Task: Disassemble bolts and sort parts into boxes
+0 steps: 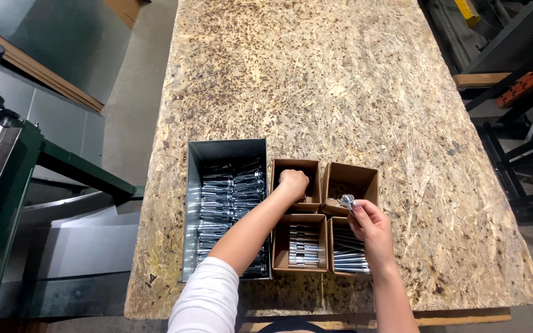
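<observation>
A shiny metal part [347,200] is pinched in the grip of the right hand [370,225], over the far right cardboard box [365,179]. The left hand [293,183] is curled inside the far left box [295,165]; what it holds cannot be told. A metal bin [226,149] of parts is seen left on the table [340,80].

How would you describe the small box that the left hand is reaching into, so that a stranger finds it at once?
Start at the large chipboard table and find the grey metal bin of shiny parts near its front edge. Right of the bin stand four small brown cardboard boxes in a square. The wanted box is the far one touching the bin, with the left hand in it; the two near boxes hold metal parts.
</observation>
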